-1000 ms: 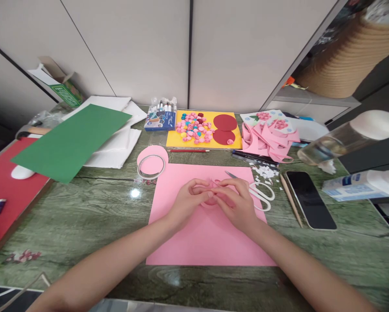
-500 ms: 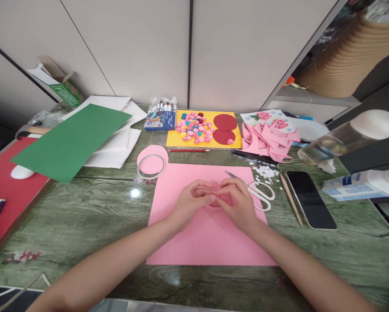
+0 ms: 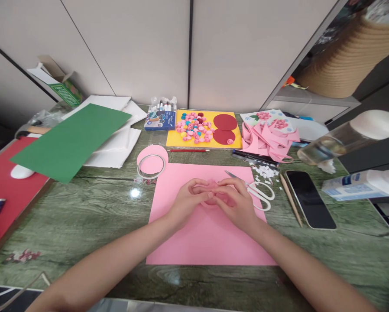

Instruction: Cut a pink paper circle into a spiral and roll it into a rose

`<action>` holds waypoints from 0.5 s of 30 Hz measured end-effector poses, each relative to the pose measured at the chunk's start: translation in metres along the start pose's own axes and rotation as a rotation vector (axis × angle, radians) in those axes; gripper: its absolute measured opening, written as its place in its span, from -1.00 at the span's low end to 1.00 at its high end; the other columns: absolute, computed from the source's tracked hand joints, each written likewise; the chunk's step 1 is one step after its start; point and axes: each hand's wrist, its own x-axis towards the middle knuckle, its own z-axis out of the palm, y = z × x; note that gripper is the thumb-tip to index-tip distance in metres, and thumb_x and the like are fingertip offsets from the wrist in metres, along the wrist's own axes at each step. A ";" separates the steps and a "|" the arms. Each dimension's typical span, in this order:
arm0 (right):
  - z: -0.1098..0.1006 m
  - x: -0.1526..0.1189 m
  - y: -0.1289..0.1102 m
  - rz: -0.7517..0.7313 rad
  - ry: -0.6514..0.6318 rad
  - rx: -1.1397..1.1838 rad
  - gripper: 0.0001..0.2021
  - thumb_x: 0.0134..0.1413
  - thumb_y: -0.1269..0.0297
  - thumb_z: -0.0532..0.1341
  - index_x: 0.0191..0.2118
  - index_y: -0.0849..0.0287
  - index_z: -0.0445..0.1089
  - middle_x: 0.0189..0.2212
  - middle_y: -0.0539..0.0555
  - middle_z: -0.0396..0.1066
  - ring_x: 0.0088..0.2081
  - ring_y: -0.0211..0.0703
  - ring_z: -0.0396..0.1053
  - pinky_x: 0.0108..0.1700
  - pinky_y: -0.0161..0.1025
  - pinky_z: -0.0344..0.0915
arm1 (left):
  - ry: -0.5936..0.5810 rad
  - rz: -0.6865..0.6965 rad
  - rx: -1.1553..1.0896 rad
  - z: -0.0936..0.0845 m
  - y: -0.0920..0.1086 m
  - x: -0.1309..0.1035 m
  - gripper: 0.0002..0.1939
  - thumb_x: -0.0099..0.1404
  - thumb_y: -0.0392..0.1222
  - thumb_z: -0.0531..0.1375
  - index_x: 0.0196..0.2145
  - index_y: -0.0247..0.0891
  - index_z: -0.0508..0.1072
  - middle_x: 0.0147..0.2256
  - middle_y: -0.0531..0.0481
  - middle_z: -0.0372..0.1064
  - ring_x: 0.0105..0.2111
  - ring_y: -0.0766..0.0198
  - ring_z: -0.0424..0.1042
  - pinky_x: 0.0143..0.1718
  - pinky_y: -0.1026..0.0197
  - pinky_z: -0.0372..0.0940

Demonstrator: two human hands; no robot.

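Note:
Both hands meet over a pink paper sheet [image 3: 210,242] in the middle of the table. My left hand [image 3: 190,200] has its thumb and fingers closed on a pink paper piece [image 3: 223,198]. From the other side my right hand [image 3: 236,203] pinches the same piece, its fingertips touching those of the left. The piece is curled, and the fingers hide most of it. Scissors [image 3: 262,195] with white handles lie just right of my right hand, their blades partly on the sheet. A roll of tape [image 3: 151,177] and a pink paper circle [image 3: 149,151] lie at the sheet's upper left.
Behind, a yellow sheet [image 3: 171,141] bears coloured paper balls [image 3: 194,128] and two red circles [image 3: 225,122]. Pink paper scraps [image 3: 269,141], white snippets [image 3: 266,172], a phone [image 3: 309,199] and a clear bottle [image 3: 334,141] stand or lie right. Green paper [image 3: 74,138] lies left.
The fingertips have shifted slightly around the pink paper piece, and the thumbs have come a little closer together. Everything else stays where it was.

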 end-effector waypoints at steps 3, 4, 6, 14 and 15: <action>0.001 0.000 0.000 -0.051 -0.057 -0.007 -0.82 0.11 0.35 0.15 -0.16 0.03 0.40 -0.24 0.08 0.33 -0.16 -0.10 0.29 -0.13 -0.06 0.25 | -0.016 -0.002 0.011 0.000 0.001 0.000 -0.73 0.01 -0.35 0.27 -0.30 -0.25 0.34 -0.46 0.06 0.48 -0.43 0.33 0.45 -0.32 0.28 0.25; 0.001 0.000 0.000 -0.064 -0.085 0.001 -0.78 0.13 0.37 0.12 -0.11 0.03 0.39 -0.22 0.08 0.34 -0.14 -0.10 0.29 -0.13 -0.07 0.26 | -0.018 0.001 0.015 0.001 0.001 0.000 -0.74 0.01 -0.36 0.27 -0.30 -0.26 0.34 -0.45 0.06 0.48 -0.42 0.34 0.44 -0.31 0.29 0.26; 0.001 0.000 -0.001 -0.078 -0.111 0.007 -0.74 0.16 0.40 0.09 -0.07 0.01 0.37 -0.20 0.09 0.34 -0.13 -0.11 0.29 -0.12 -0.08 0.26 | -0.021 0.007 0.024 0.002 0.002 -0.001 -0.75 0.02 -0.37 0.26 -0.30 -0.26 0.34 -0.43 0.05 0.47 -0.40 0.35 0.44 -0.30 0.29 0.26; 0.002 -0.001 0.002 -0.029 0.005 -0.022 -0.92 0.08 0.36 0.18 -0.32 0.05 0.41 -0.29 0.04 0.34 -0.20 -0.11 0.29 -0.17 -0.08 0.24 | -0.034 -0.001 0.042 0.003 0.001 -0.003 -0.75 0.02 -0.34 0.28 -0.30 -0.29 0.36 -0.38 0.02 0.45 -0.36 0.34 0.42 -0.28 0.28 0.26; 0.002 -0.002 0.002 -0.018 0.007 -0.016 -0.94 0.06 0.35 0.20 -0.34 0.05 0.40 -0.29 0.03 0.34 -0.21 -0.11 0.29 -0.17 -0.08 0.24 | -0.039 -0.003 0.040 0.004 0.000 -0.003 -0.74 0.01 -0.34 0.29 -0.30 -0.29 0.36 -0.39 0.02 0.45 -0.37 0.34 0.42 -0.28 0.27 0.26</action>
